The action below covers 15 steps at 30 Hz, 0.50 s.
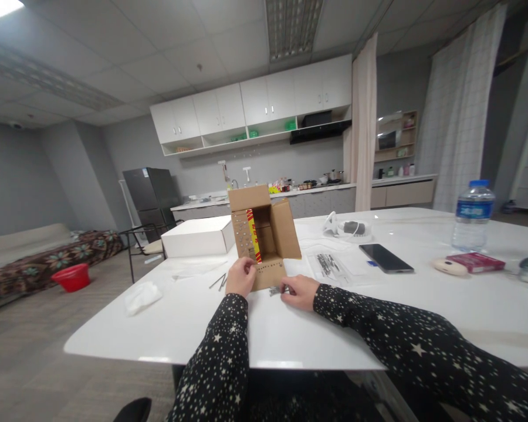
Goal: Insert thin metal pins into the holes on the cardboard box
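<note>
A cardboard box (268, 231) stands on the white table with its flaps spread and its opening towards me. Rows of small metal pieces stud its left flap, beside a red and yellow strip (254, 236). My left hand (241, 276) is at the left edge of the front flap (269, 275), thumb and fingers pinched; what lies between them is too small to name. Curled fingers of my right hand (300, 291) are at a little pile of small metal pieces (274, 290) before the flap; their grip is hidden. Several long nails or screws (220, 282) lie left of my left hand.
A white box (198, 236) and crumpled tissue (143, 298) are on the left. To the right are a clear plastic bag (332, 266) with dark small pieces, a phone (386, 258), a red packet (476, 262) and a tall water bottle (473, 217).
</note>
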Tool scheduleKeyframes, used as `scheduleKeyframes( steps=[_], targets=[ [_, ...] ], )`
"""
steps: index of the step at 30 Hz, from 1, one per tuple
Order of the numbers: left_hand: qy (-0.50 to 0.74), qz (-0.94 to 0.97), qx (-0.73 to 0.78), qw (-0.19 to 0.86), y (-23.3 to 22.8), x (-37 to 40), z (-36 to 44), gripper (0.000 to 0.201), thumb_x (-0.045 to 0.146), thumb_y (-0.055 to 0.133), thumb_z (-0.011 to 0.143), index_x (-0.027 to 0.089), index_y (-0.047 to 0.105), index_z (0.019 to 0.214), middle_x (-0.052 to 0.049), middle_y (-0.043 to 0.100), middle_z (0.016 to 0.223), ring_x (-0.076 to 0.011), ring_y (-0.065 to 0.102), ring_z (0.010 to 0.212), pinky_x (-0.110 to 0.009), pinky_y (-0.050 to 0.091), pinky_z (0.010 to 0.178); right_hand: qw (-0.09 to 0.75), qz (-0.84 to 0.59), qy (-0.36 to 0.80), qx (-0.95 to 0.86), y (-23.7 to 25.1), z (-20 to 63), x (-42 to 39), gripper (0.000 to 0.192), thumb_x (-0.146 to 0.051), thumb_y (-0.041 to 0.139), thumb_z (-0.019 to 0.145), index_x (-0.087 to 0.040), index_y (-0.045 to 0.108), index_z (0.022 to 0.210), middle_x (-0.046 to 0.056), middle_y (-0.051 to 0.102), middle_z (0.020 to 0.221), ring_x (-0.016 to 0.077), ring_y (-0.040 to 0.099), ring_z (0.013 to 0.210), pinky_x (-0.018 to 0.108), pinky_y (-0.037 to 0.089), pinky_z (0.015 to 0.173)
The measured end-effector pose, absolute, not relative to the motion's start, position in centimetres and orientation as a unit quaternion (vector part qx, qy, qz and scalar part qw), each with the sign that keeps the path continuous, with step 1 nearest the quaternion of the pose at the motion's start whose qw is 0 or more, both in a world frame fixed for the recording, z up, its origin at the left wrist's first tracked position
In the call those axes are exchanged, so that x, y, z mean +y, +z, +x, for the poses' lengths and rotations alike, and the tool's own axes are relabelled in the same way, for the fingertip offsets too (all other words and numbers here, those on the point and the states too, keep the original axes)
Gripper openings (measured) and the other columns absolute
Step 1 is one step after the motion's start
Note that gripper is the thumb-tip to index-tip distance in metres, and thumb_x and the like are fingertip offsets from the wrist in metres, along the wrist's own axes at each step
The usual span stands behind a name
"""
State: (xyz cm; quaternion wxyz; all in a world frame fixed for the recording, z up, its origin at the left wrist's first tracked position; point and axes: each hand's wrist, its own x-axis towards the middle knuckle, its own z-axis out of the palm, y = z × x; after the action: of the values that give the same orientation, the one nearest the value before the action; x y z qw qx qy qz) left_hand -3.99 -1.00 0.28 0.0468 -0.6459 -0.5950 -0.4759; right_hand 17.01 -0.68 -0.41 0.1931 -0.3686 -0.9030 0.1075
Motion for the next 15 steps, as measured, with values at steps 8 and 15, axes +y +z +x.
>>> scheduleKeyframes(
  steps=[8,15],
  targets=[
    [-0.408,-0.657,-0.631,0.062,-0.06,-0.70,-4.41,0.015,0.018,0.050,0.072,0.019,0.063,0.079,-0.003,0.061,0.081,-0.0152,0.055,0.076,-0.028,0.044,0.074,0.188,-0.366,0.108,-0.905,-0.65,17.15,-0.46,0.020,-0.030,0.053,0.074,-0.020,0.063,0.089,-0.002,0.057,0.060,0.0108,0.047,0.055,0.023,0.030,0.054],
    [-0.380,-0.655,-0.651,0.053,-0.07,-0.49,-4.47,0.015,0.016,0.051,0.072,0.019,0.063,0.081,-0.003,0.061,0.082,-0.0151,0.055,0.080,-0.027,0.044,0.075,0.191,-0.363,0.104,-0.906,-0.73,17.09,-0.41,0.019,-0.030,0.053,0.074,-0.020,0.063,0.087,-0.002,0.055,0.059,0.0107,0.046,0.054,0.022,0.030,0.053]
  ],
)
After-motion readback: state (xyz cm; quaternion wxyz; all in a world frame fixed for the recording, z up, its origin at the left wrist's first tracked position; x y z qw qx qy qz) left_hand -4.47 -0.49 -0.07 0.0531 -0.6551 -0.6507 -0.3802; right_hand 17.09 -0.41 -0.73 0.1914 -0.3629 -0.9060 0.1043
